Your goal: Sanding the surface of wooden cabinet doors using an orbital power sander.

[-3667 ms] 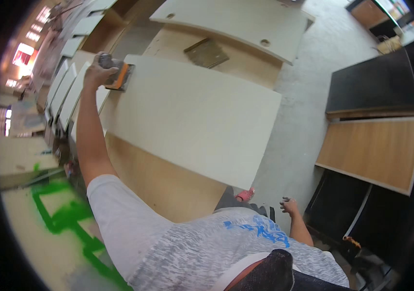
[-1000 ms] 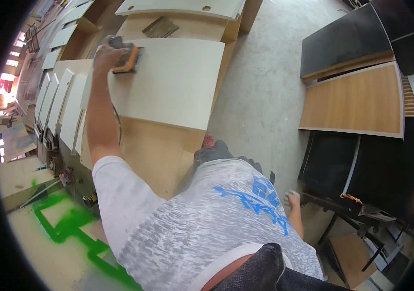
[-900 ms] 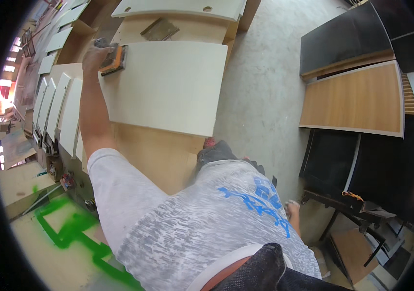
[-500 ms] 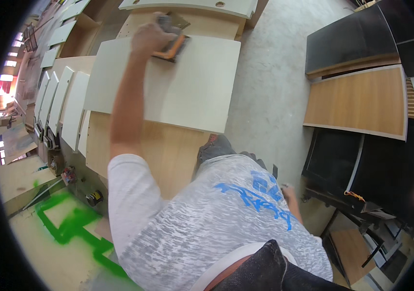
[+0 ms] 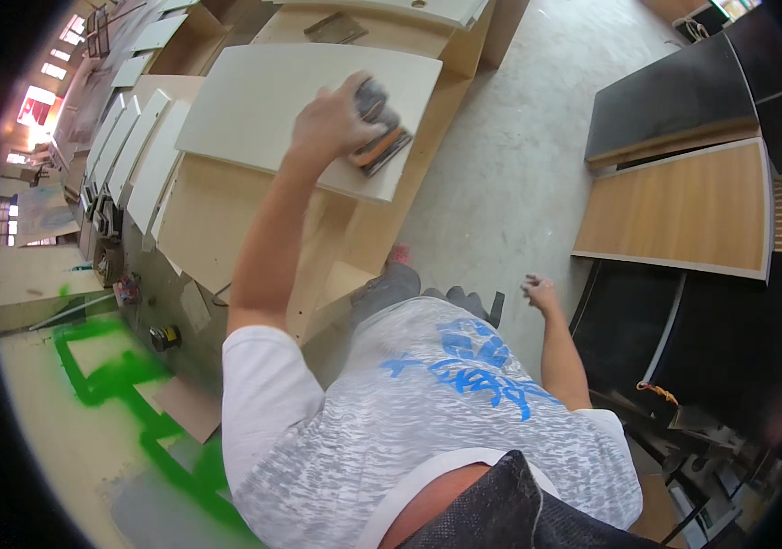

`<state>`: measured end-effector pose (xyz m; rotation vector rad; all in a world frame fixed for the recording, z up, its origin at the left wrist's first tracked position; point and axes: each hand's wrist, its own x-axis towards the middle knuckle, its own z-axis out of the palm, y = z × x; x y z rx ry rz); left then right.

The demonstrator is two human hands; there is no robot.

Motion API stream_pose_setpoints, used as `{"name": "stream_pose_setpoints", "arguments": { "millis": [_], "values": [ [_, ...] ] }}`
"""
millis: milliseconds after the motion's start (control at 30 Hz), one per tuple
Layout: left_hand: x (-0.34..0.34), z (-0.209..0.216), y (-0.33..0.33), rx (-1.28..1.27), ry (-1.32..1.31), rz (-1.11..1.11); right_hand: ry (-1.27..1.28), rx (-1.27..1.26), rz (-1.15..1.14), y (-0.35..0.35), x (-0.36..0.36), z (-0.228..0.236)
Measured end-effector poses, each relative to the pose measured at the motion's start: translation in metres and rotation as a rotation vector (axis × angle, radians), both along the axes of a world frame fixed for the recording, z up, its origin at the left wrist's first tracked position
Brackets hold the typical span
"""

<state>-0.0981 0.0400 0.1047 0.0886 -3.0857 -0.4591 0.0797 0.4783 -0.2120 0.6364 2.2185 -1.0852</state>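
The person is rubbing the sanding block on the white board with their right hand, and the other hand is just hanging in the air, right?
Not quite. The head view shows the left hand pressing the sanding block on the white board. The right hand is the one hanging free, holding nothing.

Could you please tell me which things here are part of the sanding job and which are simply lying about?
In use: left hand; sanding block; pale panel; plywood bench.

Lying about: right hand, empty; brown board; black boards; stacked pale panels.
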Motion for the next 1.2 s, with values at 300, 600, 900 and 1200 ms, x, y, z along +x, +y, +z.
{"name": "stream_pose_setpoints", "arguments": {
  "millis": [300, 600, 900, 1200],
  "values": [
    [0.068, -0.002, -0.028, 0.027, 0.036, 0.193, -0.502, 0.011, 0.078, 0.018, 0.117, -0.042],
    [0.038, 0.019, 0.015, 0.043, -0.096, -0.087, -0.339, 0.019, -0.138, -0.004, 0.078, -0.021],
    [-0.012, -0.008, -0.163, 0.050, 0.067, 0.128, -0.250, 0.069, -0.146, -0.056, 0.039, 0.015],
    [-0.126, -0.011, -0.334, -0.014, 0.014, 0.466, -0.253, 0.186, -0.184, -0.078, 0.061, 0.061]
  ]
}}
